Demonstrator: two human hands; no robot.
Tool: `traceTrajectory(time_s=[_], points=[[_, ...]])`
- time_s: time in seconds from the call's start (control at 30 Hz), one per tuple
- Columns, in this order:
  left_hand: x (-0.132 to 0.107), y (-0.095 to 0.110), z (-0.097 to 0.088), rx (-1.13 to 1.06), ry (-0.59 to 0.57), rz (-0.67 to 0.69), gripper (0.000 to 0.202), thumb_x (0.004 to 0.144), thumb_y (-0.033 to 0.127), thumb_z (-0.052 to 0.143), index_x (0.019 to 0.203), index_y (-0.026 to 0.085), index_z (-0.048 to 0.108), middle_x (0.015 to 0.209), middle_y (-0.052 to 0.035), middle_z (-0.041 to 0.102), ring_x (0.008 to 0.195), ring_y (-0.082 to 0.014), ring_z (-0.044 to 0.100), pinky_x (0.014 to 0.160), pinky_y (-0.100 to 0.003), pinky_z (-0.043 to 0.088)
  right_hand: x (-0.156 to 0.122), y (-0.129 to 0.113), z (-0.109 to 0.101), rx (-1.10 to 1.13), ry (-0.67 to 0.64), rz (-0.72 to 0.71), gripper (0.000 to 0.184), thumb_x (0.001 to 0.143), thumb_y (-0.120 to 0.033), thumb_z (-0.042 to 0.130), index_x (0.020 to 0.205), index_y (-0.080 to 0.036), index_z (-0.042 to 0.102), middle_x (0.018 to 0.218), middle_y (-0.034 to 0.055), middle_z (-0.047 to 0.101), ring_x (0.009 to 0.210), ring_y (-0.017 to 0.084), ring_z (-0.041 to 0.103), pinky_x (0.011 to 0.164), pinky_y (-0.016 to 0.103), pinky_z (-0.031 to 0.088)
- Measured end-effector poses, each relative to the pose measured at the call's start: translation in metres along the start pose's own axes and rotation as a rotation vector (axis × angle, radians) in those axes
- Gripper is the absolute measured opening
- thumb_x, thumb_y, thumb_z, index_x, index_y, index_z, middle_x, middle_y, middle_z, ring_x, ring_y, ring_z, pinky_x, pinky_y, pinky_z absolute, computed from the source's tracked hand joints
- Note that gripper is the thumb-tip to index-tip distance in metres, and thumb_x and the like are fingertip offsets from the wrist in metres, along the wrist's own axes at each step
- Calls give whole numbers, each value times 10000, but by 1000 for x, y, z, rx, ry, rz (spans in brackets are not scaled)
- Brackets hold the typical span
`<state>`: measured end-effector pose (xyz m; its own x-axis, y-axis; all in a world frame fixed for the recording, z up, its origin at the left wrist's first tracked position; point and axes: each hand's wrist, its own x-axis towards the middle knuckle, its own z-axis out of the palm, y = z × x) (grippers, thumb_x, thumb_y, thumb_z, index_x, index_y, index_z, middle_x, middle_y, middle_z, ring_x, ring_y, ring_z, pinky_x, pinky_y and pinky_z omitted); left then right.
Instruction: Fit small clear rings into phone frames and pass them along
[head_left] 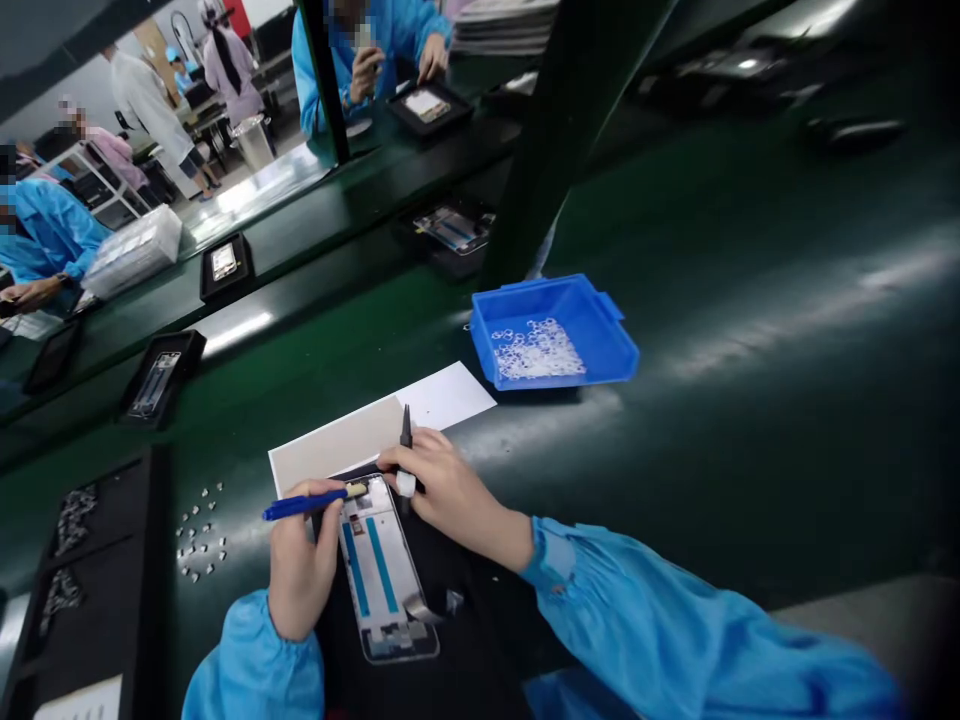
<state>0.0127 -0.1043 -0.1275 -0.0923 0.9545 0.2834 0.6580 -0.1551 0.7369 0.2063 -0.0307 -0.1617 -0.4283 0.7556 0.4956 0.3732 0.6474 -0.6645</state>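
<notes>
A phone frame (384, 570) with two blue strips lies on a black mat in front of me. My left hand (304, 560) is closed around a blue pen-like tool (304, 503), whose pale yellowish tip rests at the frame's upper end. My right hand (450, 490) is closed on black tweezers (406, 430), their points directed away from me. A small white piece (406, 484) shows at the tweezers near my fingers; how it is attached I cannot tell. Fingers of both hands are close to the frame's top edge. A flex strip (431, 608) sticks out near its lower right.
Beyond my hands lie a white sheet (457, 395) and a blue bin (600, 345) of small white rings. Several small metal parts (199, 530) are scattered at left beside a black tray (97, 560). Other trays with phones (157, 385) line the bench; co-workers sit opposite.
</notes>
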Motion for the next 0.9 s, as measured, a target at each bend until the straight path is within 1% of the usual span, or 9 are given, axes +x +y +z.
traceTrajectory(time_s=[0.07, 0.13, 0.2, 0.33, 0.47, 0.57, 0.67, 0.77, 0.9], points=[[0, 1, 0, 30, -7, 2, 71, 940, 211, 547, 1008, 226, 556, 981, -36, 666, 947, -170, 653, 837, -309, 544, -2, -2, 2, -54, 10, -19, 134, 881, -71, 558, 958, -167, 610, 843, 74, 640, 860, 244, 539, 820, 378, 434], [0, 1, 1, 62, -11, 9, 76, 941, 208, 547, 1012, 227, 566, 985, -35, 668, 954, -171, 651, 842, -311, 540, -4, -5, 3, -133, 11, -33, 122, 882, -95, 569, 974, -161, 613, 832, 81, 628, 856, 258, 527, 793, 385, 436], [1, 2, 1, 89, -17, 18, 81, 941, 203, 548, 1014, 229, 570, 984, -31, 670, 954, -167, 650, 841, -307, 536, -6, -9, 4, -193, 0, -31, 189, 852, -66, 564, 1014, -150, 613, 825, 84, 620, 842, 265, 516, 781, 392, 437], [2, 6, 0, 125, -30, 32, 92, 939, 185, 549, 1013, 236, 570, 966, -18, 674, 926, -157, 654, 823, -292, 531, -8, -15, 4, -205, -42, -13, 384, 742, 8, 543, 1098, -129, 587, 859, 94, 618, 872, 275, 517, 873, 433, 432], [3, 11, -2, 173, -42, 62, 86, 934, 176, 550, 995, 228, 580, 944, -16, 676, 902, -154, 655, 815, -278, 524, -9, -16, 2, -138, -94, 6, 429, 723, 7, 533, 1119, -156, 557, 896, 81, 625, 897, 265, 536, 931, 447, 414], [4, 13, -2, 216, -47, 83, 79, 935, 177, 542, 986, 219, 586, 932, -22, 681, 893, -159, 656, 811, -278, 515, -10, -17, 1, -125, -104, 15, 438, 721, 5, 535, 1130, -151, 551, 878, 80, 622, 858, 262, 540, 847, 412, 431], [5, 14, -2, 234, -39, 87, 70, 936, 193, 540, 982, 208, 590, 927, -37, 683, 891, -175, 658, 810, -296, 515, -10, -18, 0, -126, -120, 12, 448, 731, 5, 536, 1156, -135, 547, 876, 88, 626, 825, 264, 547, 751, 377, 420], [5, 16, 0, 234, -38, 86, 72, 938, 201, 536, 986, 210, 588, 927, -38, 683, 895, -178, 658, 813, -301, 517, -11, -19, -1, -105, -172, 28, 473, 752, 11, 521, 1203, -130, 525, 848, 75, 617, 792, 251, 556, 738, 367, 414], [7, 18, 1, 234, -72, 73, 79, 945, 210, 521, 992, 210, 585, 942, -42, 683, 905, -180, 666, 802, -295, 526, -10, -19, -3, -71, -224, 55, 505, 767, 10, 521, 1246, -146, 498, 823, 51, 594, 758, 235, 552, 743, 365, 423]])
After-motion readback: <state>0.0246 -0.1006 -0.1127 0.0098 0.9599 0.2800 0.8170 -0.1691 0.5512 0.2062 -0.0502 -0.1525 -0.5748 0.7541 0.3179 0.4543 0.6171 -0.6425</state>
